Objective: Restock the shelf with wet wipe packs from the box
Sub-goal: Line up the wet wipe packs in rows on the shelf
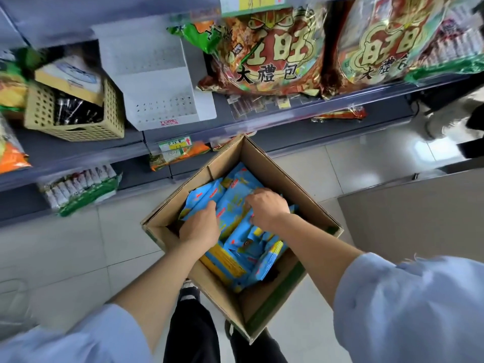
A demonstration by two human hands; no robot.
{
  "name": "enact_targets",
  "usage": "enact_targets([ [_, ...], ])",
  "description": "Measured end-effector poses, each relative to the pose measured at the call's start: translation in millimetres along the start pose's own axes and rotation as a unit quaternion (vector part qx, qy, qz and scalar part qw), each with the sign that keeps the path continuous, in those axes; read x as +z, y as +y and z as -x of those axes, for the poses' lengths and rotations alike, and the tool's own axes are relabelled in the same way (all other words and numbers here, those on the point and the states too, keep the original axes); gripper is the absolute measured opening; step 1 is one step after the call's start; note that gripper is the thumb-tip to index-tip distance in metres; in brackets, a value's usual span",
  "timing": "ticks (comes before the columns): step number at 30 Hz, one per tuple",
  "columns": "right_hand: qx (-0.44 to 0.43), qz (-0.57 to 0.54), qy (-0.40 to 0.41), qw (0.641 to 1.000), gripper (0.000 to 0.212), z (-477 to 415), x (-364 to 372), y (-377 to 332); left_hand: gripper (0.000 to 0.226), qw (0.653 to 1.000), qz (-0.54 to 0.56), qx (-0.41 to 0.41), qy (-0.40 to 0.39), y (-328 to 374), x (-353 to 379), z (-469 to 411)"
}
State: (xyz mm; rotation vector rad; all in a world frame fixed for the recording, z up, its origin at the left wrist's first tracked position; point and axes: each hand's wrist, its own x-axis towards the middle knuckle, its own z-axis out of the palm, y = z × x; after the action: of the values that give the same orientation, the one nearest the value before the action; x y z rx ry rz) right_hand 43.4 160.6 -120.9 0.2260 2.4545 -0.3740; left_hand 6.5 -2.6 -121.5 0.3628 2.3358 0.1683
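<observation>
1. Store shelf (78, 150) behind, cardboard box (264, 163) on the tiled floor (78, 244), blue wet wipe packs (235, 213) inside.
2. Now the right hand (267, 208) clutches packs; the left hand (200, 222) digs among them, grip impossible to tell.

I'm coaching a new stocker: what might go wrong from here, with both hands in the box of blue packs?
1. The packs lie loose and jumbled, so a bunch gathered between the left hand and right hand may slip and scatter.
2. The box stands right by the person's shoes, so it seems easy to kick or trip over.
</observation>
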Motion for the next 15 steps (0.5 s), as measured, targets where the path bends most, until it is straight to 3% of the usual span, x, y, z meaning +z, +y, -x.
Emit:
enact_targets([
  [7, -0.038, -0.043, 0.017, 0.998, 0.032, 27.5, -36.7, -6.6, 0.036, 0.989, 0.042, 0.053, 0.133, 4.2, -46.9, 27.9],
  [10, -0.057, -0.048, 0.032, 0.997, 0.03, 40.4, -61.9, -19.2, 0.054, 0.985, 0.122, 0.052, 0.106, -2.2, -74.1, 46.0],
  [15, -0.077, -0.055, 0.043, 0.995, 0.027, 62.7, -102.4, -41.5, 0.075, 0.952, 0.297, 0.074, -0.018, -30.7, -119.6, 78.0],
])
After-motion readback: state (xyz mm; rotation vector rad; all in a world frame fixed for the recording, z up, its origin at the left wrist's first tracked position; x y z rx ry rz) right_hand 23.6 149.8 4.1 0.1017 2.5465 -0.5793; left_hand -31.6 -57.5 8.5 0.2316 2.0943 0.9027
